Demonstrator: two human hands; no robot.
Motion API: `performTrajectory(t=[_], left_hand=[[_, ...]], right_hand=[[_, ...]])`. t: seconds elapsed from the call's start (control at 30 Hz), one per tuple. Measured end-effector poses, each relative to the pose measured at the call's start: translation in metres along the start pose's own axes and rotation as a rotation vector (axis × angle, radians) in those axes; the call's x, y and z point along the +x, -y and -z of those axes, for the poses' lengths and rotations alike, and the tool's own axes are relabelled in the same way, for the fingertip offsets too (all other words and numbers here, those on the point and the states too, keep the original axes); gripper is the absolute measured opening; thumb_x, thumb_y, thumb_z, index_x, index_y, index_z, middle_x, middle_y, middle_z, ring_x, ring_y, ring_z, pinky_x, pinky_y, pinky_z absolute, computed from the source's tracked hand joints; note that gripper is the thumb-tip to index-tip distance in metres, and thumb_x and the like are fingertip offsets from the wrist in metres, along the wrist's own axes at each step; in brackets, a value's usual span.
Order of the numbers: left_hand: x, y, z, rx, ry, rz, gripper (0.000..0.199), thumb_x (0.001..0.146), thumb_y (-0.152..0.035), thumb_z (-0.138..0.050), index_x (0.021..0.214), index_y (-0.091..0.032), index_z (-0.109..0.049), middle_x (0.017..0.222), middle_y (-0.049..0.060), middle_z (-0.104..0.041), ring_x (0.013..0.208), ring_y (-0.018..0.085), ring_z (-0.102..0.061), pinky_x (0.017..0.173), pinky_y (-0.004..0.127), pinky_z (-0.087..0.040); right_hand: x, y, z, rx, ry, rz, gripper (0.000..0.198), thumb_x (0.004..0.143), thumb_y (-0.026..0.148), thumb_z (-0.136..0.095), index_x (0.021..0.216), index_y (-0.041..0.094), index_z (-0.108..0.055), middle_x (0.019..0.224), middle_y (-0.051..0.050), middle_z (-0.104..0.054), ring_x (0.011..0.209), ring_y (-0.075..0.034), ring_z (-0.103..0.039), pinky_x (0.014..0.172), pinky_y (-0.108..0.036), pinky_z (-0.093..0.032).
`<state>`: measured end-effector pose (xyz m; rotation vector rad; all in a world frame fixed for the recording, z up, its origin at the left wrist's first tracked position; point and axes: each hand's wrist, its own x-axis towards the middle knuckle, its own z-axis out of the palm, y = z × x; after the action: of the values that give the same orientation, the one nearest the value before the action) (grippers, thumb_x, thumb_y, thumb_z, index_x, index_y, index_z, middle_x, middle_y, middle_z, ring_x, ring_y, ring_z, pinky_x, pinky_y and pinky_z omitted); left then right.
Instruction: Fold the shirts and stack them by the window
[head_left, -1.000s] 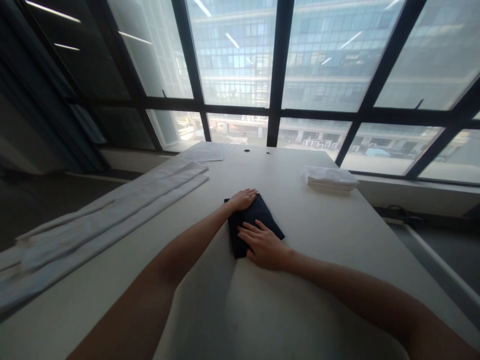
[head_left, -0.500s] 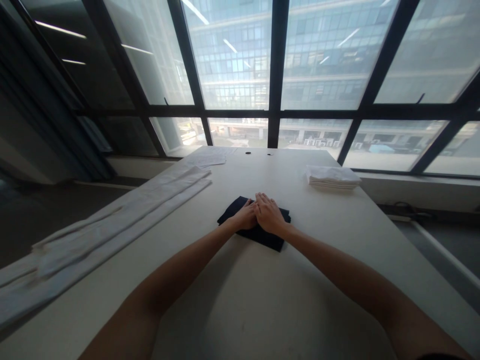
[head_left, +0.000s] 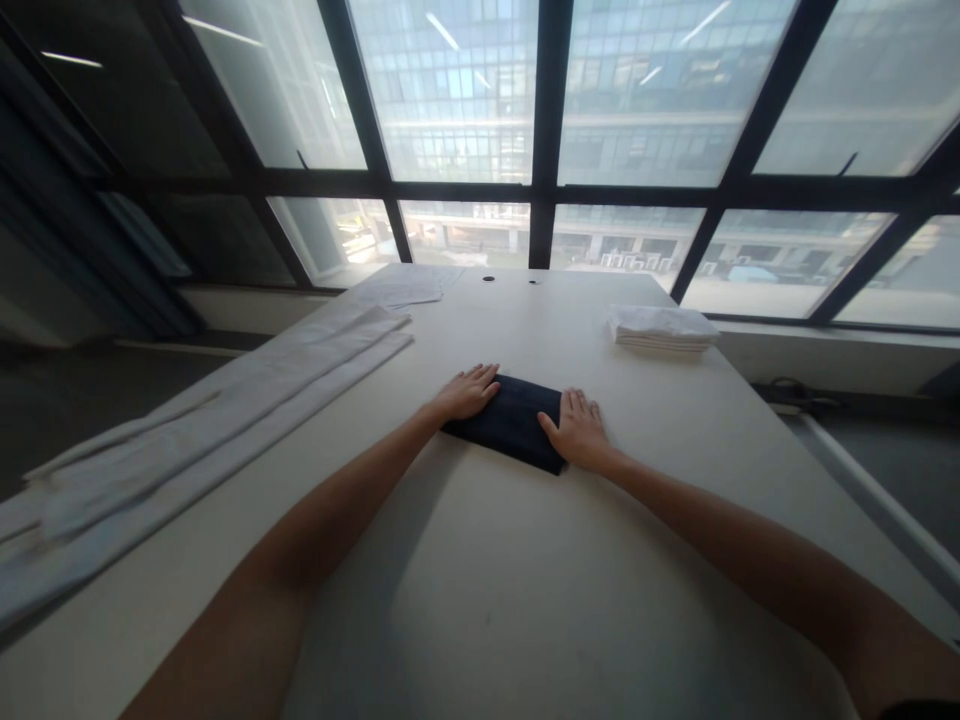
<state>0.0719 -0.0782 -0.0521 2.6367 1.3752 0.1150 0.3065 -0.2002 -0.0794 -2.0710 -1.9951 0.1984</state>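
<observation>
A dark navy folded cloth (head_left: pixel 517 420), roughly rectangular, lies flat on the white table (head_left: pixel 480 580). At its left end rests my left hand (head_left: pixel 466 393), palm down with fingers stretched out. My right hand (head_left: pixel 583 430) lies over the right end, its thumb on the cloth and its other fingers extended along the edge. Neither hand grips the fabric. Whether the cloth is a garment cannot be made out.
Long layered strips of white fabric (head_left: pixel 225 420) run along the table's left side. A neat stack of folded white cloth (head_left: pixel 661 328) sits near the right edge. White sheets (head_left: pixel 397 287) lie at the far left corner, with tall windows (head_left: pixel 630 90) beyond.
My hands have moved apart from the middle of the dark cloth to its two ends. The cloth looks flatter and its upper surface is now exposed. The view has tilted down slightly.
</observation>
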Motion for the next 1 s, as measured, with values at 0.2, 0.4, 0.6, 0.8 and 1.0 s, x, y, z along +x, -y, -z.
performTrajectory(t=[0.2,0.4,0.6,0.8,1.0], left_hand=[[-0.017,0.032,-0.002,-0.241,-0.176,0.194,0.058,0.102,-0.040,-0.028,0.151,-0.013,-0.044,0.158,0.013,-0.041,0.148,0.024,-0.036,0.122,0.042,-0.024],[-0.046,0.050,-0.003,-0.521,-0.366,0.197,0.054,0.097,-0.046,-0.038,0.135,-0.015,-0.062,0.138,0.010,-0.063,0.131,0.025,-0.058,0.114,0.040,-0.040],[-0.063,0.025,-0.023,-0.266,-0.270,0.150,0.067,0.093,-0.040,-0.048,0.147,-0.001,-0.045,0.155,0.022,-0.041,0.146,0.032,-0.037,0.120,0.048,-0.030],[-0.075,0.008,-0.023,-0.474,-0.319,0.199,0.059,0.096,-0.033,-0.043,0.150,-0.009,-0.043,0.154,0.017,-0.045,0.142,0.029,-0.044,0.116,0.045,-0.039],[-0.077,0.018,-0.001,-0.724,-0.472,0.382,0.049,0.090,-0.019,-0.043,0.137,-0.011,-0.058,0.134,0.016,-0.065,0.111,0.025,-0.069,0.099,0.041,-0.055]], right_hand=[[-0.014,-0.030,0.005,0.033,-0.038,-0.022,0.077,0.103,0.051,-0.024,0.155,-0.007,-0.026,0.163,-0.025,-0.025,0.153,-0.032,-0.016,0.124,-0.043,-0.011],[-0.042,-0.028,-0.006,0.139,0.025,0.008,0.082,0.101,0.059,-0.027,0.152,-0.004,-0.035,0.162,-0.027,-0.025,0.154,-0.035,-0.013,0.123,-0.050,-0.010],[-0.016,-0.023,-0.011,0.210,0.014,0.037,0.075,0.100,0.048,-0.035,0.152,-0.006,-0.034,0.162,-0.027,-0.023,0.154,-0.034,-0.011,0.124,-0.049,-0.008],[0.035,-0.066,0.024,0.457,-0.108,-0.042,0.054,0.096,0.033,-0.039,0.140,0.005,-0.055,0.153,-0.020,-0.046,0.146,-0.027,-0.036,0.122,-0.041,-0.022],[0.033,-0.086,0.047,0.821,-0.136,-0.222,0.028,0.087,0.034,-0.055,0.101,0.016,-0.070,0.111,-0.013,-0.072,0.120,-0.029,-0.061,0.104,-0.040,-0.047]])
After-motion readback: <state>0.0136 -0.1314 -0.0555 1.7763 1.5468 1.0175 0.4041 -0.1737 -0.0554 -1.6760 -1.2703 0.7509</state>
